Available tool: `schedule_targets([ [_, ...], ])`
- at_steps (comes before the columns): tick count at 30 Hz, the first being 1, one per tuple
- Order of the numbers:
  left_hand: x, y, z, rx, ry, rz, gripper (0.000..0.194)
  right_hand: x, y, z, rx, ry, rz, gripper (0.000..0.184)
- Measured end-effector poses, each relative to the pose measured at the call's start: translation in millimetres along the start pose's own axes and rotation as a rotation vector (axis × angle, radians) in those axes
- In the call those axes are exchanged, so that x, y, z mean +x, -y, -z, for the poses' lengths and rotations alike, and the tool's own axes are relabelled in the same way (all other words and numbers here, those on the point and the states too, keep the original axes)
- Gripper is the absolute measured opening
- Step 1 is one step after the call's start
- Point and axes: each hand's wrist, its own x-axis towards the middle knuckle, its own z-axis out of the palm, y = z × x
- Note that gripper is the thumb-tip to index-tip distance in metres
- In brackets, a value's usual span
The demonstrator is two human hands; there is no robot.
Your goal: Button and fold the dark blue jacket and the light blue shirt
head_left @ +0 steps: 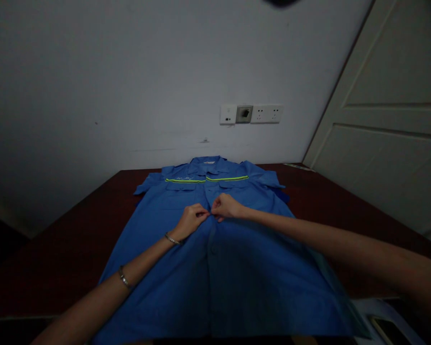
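Note:
A blue short-sleeved work shirt (158, 230) lies face up, its collar toward the wall and a yellow-green stripe across the chest. My left hand (194, 218) pinches one edge of the front opening, just below the chest pockets. Close against it, my right hand (225, 207) pinches the other edge of the shirt front. The fingertips of both hands nearly meet at the placket, and any button between them is hidden. Below them a button (213, 250) shows on the placket.
The shirt lies on a dark reddish-brown table (75, 230) against a white wall. Wall sockets (260, 114) sit above the table's back edge. A white panelled door (391, 96) stands at the right. What looks like a phone (390, 330) lies at the lower right.

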Motion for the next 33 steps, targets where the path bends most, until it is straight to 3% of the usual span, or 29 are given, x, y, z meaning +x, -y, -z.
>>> schedule_targets([
  [4,1.8,0.0,0.0,0.015,0.025,-0.018,0.015,-3.6,5.4,2.7,-0.030,0.018,-0.017,0.010],
  [10,8.5,-4.1,4.1,0.026,0.073,-0.073,0.015,-8.0,13.5,12.3,-0.260,0.016,0.086,0.010],
  [20,9.6,-5.4,5.8,0.088,0.049,-0.163,0.011,-13.6,25.0,19.8,-0.329,0.010,0.095,0.007],
  [26,7.2,-8.1,1.7,0.121,0.033,-0.189,0.013,-7.7,15.8,17.2,-0.308,-0.024,0.137,0.006],
  [33,3.0,-9.8,3.7,0.156,0.057,-0.211,0.017,-5.5,4.7,9.5,-0.114,-0.081,0.056,0.004],
])
